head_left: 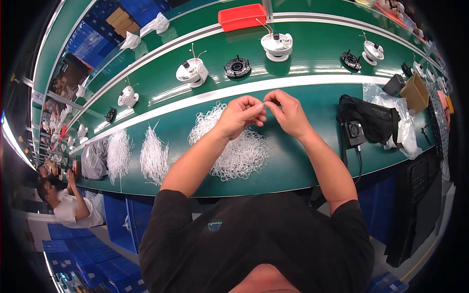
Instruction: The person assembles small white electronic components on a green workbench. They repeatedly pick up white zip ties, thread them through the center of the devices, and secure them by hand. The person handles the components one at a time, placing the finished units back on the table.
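Note:
My left hand [241,115] and my right hand [288,113] meet above the bench, fingertips almost touching. Both are closed in a pinch; what lies between the fingers is too small to make out. Under and beside my left hand spreads a big heap of thin white plastic ties [242,156], curled into loops. Left of my forearm lies a bundle of straighter white ties [154,155], with another such bundle [118,151] further left.
Beyond a white rail, a green belt [312,58] carries white rounded housings with wires [277,46] and black round parts [237,67]. A red tray [242,17] stands behind. To the right are a black bag [369,117], clear plastic and a cardboard box [415,93]. A co-worker [73,207] sits far left.

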`<state>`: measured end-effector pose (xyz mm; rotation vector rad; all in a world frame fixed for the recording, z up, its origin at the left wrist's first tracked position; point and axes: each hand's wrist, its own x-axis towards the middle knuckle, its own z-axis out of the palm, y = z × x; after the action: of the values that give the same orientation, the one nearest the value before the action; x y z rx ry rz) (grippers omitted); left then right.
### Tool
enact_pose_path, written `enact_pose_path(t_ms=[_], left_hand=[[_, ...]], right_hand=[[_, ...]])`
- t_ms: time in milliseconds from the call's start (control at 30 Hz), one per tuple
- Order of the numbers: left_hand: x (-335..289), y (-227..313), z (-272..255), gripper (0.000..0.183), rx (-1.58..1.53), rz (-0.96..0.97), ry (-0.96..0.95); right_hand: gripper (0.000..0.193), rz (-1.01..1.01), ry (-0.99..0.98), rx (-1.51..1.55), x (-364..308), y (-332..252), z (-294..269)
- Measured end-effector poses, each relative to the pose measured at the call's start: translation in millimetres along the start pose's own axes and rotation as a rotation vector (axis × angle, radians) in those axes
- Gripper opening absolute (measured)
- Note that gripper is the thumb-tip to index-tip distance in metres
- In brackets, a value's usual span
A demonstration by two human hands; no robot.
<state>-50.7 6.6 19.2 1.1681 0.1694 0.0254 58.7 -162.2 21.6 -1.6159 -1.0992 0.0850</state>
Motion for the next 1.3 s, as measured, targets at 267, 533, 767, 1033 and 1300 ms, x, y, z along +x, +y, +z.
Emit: enact_pose_path(t_ms=[267,533,767,1033,1300], left_hand=[[-8.6,-0.3,-10.4,0.013,-0.163,-0.133,-0.086],[-11.8,-4.4,-12.8,0.010,-0.174,-0.146,-0.124],[-5.3,2.1,-43.9,0.014,-0.362,-0.040,-0.046],[31.2,37.3,-192.2,0.058,-0.051,0.276,0.890],[89.1,31.5,-207.3,0.035,-0.052,0.228,0.751]], right_hand=[[0.009,-0.314,-0.079,-0.183,7.8,-12.4,-0.8],[0.009,-0.165,-0.073,-0.036,5.7,-8.5,2.5],[0.011,-0.049,-0.113,-0.066,-5.0,10.8,-2.2],[0.016,0.132,0.002,-0.049,-23.8,26.5,-18.8],[0.029,0.195,-0.009,-0.101,-14.8,17.7,-3.7]])
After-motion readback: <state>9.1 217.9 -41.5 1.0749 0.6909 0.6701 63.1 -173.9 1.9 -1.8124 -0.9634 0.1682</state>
